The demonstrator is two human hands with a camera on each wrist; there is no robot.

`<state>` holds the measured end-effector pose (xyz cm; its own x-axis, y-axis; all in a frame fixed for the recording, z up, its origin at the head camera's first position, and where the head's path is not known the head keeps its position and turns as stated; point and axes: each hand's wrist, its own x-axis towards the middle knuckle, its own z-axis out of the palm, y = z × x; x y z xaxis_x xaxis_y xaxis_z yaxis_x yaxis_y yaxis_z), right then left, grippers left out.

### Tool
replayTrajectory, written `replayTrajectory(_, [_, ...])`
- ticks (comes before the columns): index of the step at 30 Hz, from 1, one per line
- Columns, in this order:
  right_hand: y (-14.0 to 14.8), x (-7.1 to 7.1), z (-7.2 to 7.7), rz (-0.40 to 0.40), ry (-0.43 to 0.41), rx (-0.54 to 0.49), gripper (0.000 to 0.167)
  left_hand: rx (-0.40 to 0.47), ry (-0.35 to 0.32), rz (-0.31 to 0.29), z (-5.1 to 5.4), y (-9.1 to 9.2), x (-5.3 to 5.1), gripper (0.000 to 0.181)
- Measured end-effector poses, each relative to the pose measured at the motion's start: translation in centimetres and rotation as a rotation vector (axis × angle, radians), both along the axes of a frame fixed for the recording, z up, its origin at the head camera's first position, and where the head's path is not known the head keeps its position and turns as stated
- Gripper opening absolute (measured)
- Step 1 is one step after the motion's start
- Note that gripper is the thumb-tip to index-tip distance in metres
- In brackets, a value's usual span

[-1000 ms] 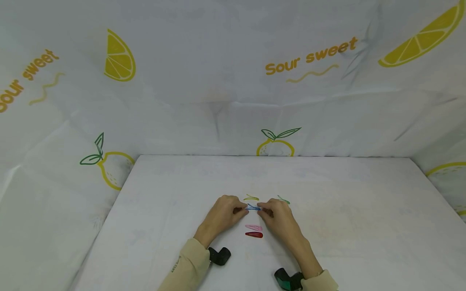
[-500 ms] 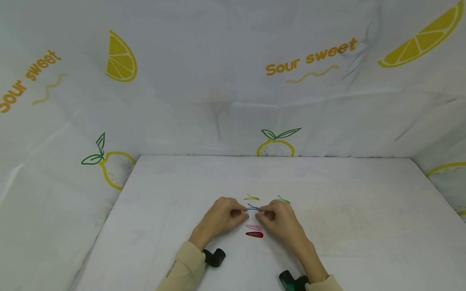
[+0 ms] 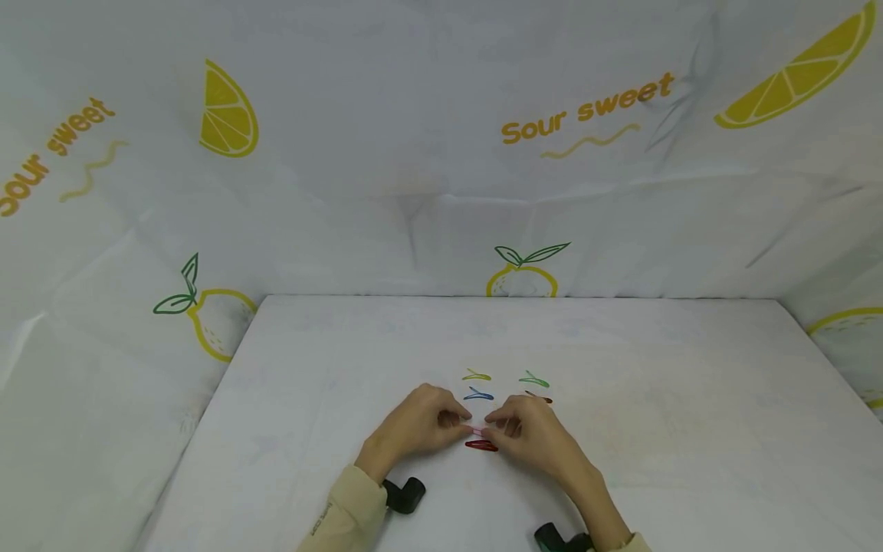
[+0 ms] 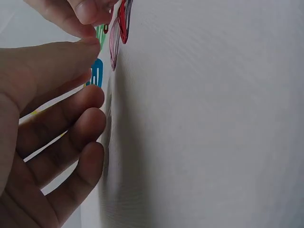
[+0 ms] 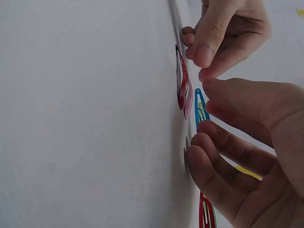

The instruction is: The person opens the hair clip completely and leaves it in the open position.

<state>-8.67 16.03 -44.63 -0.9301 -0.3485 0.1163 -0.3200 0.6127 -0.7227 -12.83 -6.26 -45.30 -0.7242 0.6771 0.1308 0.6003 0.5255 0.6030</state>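
Observation:
A pink snap hair clip (image 3: 477,432) lies on the white table between my hands, partly covered by fingertips in the head view. My left hand (image 3: 418,422) is at its left end, with thumb and index finger apart. At the right end is my right hand (image 3: 534,433), also with a gap between thumb and index finger. Both wrist views show the fingers loosely bent, with the pink clip (image 4: 113,45) clear of them. Just nearer the person lies a red hair clip (image 3: 481,445). A blue hair clip (image 3: 479,394) lies beyond the hands, its prong raised.
Farther back lie a yellow hair clip (image 3: 477,375) and a green hair clip (image 3: 534,379). A dark red clip (image 3: 539,396) sits partly behind the right hand. Black wrist devices (image 3: 405,495) hang below the sleeves. A lemon-print cloth (image 3: 372,153) stands behind the table.
Both hands have let go of the blue clip and moved toward the person, to the pink clip. The blue clip stays on the table; the dark red clip has come into sight.

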Motion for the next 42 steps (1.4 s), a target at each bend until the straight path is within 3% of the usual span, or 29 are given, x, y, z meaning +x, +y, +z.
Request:
replayTrajectory(6, [-0.04,0.13,0.1,0.011,-0.011,0.002,0.008,-0.055,-0.025,-0.004,0.1,0.35,0.14,0.014])
replayTrajectory(15, [0.06,0.17,0.18,0.039,-0.022,-0.013,0.006,-0.131,0.032,-0.003,0.24,0.84,0.52,0.013])
replayTrajectory(33, [-0.14,-0.16,-0.42,0.033,0.006,0.012,0.014,-0.08,0.079,-0.005,-0.12,0.8,0.37,0.01])
replayTrajectory(42, [-0.28,-0.21,-0.49,0.031,0.026,0.001,0.008,-0.059,0.073,-0.006,0.1,0.79,0.36,0.01])
